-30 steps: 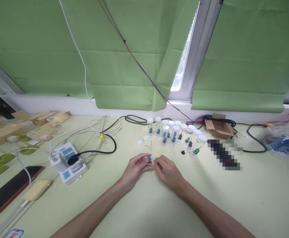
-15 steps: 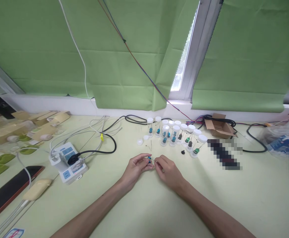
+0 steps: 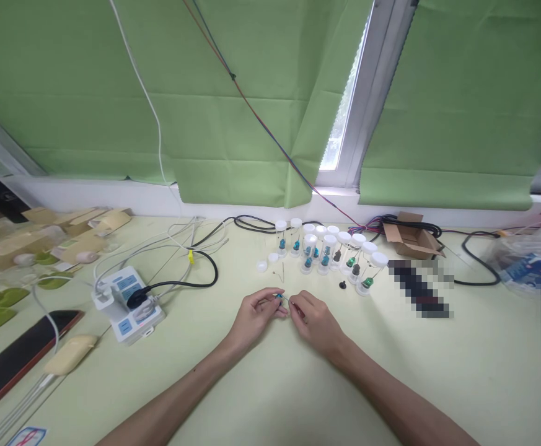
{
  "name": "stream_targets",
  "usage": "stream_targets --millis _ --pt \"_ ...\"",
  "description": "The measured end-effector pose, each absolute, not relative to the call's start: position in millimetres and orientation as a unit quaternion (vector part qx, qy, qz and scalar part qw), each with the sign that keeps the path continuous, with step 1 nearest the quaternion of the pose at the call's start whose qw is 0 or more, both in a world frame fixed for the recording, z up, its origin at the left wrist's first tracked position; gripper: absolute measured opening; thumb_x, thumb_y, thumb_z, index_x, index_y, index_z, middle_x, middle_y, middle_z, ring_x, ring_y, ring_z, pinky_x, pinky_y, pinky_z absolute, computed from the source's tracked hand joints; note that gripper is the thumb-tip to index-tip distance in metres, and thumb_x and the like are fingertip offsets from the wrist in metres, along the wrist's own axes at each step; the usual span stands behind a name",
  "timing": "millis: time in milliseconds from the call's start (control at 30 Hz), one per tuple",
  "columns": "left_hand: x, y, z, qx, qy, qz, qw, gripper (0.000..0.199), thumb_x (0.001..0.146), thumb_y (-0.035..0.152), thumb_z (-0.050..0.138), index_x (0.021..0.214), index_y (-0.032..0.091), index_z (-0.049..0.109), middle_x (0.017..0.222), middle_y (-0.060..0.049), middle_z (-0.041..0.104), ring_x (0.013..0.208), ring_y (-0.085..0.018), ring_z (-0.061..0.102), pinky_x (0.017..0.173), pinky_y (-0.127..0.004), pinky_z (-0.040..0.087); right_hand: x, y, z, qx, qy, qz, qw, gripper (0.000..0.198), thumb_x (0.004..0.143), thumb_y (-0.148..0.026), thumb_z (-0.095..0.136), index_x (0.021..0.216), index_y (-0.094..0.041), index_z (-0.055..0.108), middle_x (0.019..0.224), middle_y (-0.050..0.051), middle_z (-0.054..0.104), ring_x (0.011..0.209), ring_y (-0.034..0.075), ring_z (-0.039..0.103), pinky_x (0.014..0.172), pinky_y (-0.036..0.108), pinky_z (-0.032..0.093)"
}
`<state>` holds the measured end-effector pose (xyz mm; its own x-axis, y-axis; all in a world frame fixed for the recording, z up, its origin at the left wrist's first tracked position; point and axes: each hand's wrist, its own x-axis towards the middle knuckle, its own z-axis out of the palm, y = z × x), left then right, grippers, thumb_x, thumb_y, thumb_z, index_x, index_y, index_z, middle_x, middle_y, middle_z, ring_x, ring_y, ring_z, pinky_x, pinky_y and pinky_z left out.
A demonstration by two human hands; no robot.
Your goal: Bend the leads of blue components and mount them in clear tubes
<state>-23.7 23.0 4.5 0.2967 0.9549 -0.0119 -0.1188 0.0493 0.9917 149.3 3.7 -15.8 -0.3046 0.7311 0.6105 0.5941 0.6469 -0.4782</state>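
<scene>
My left hand [image 3: 259, 311] pinches a small blue part [image 3: 279, 296] between thumb and fingertips above the table. Facing it, my right hand [image 3: 314, 319] is closed on a thin metal wire [image 3: 285, 298], whose left end meets the blue part. The fingers hide much of both pieces. Just behind my hands lie a bent thin wire [image 3: 282, 272] and two loose white caps [image 3: 261, 266]. A small black part [image 3: 343, 285] sits to the right, close to several clear vials [image 3: 325, 263] with white caps and blue, green or dark pieces inside.
At left stand a white power strip [image 3: 126, 305] with plugs and cables, a dark phone-like slab [image 3: 23, 359] and a cream-coloured oval object [image 3: 71, 355]. Behind right is an open cardboard box [image 3: 413, 240]. Black cables [image 3: 256, 224] run along the wall.
My left thumb and fingers have shifted slightly around the blue part, and less of it shows. The right hand has hardly moved.
</scene>
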Motion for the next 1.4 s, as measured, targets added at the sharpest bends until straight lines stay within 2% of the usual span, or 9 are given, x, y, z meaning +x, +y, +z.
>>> stream_targets --millis 233,433,733,933,1400 --pt "-27.0 24.0 -2.1 0.603 0.403 0.423 0.544 0.028 0.084 0.033 0.062 0.104 0.015 0.066 0.082 -0.006 0.071 0.074 -0.020 0.069 0.078 -0.036 0.056 149.6 2.8 -14.8 -0.411 -0.805 0.078 0.420 0.016 0.090 -0.009 0.043 0.085 -0.019 0.054 0.075 0.002 0.051 0.064 0.015 0.050 0.060 0.026 0.041" --pt "-26.1 21.3 -0.9 0.630 0.411 0.434 0.496 0.026 0.083 0.034 0.062 0.102 0.018 0.069 0.096 -0.007 0.068 0.073 -0.018 0.068 0.075 -0.033 0.056 150.3 2.0 -13.6 -0.412 -0.807 0.090 0.414 0.016 0.090 -0.010 0.042 0.087 -0.019 0.054 0.077 0.003 0.052 0.065 0.015 0.050 0.060 0.026 0.042" --pt "-27.3 20.5 1.6 0.664 0.419 0.429 0.446 0.027 0.085 0.031 0.060 0.108 0.019 0.066 0.093 -0.006 0.066 0.075 -0.018 0.069 0.075 -0.033 0.058 150.7 1.8 -11.2 -0.409 -0.795 0.109 0.434 0.016 0.091 -0.011 0.043 0.087 -0.019 0.056 0.075 0.002 0.052 0.061 0.014 0.048 0.058 0.026 0.040" --pt "-26.9 19.7 2.0 0.671 0.412 0.434 0.439 0.024 0.086 0.032 0.058 0.105 0.020 0.067 0.096 -0.006 0.065 0.081 -0.019 0.068 0.077 -0.033 0.058 149.5 1.7 -13.1 -0.413 -0.773 0.139 0.461 0.015 0.091 -0.012 0.045 0.086 -0.019 0.057 0.074 0.003 0.056 0.060 0.014 0.049 0.057 0.026 0.041" --pt "-27.2 15.9 11.2 0.704 0.419 0.425 0.386 0.023 0.087 0.033 0.056 0.103 0.022 0.069 0.090 -0.006 0.064 0.073 -0.018 0.063 0.069 -0.029 0.053 147.4 0.6 -9.2 -0.435 -0.736 0.190 0.483 0.014 0.092 -0.018 0.049 0.083 -0.019 0.060 0.075 0.003 0.062 0.060 0.014 0.054 0.056 0.026 0.044"
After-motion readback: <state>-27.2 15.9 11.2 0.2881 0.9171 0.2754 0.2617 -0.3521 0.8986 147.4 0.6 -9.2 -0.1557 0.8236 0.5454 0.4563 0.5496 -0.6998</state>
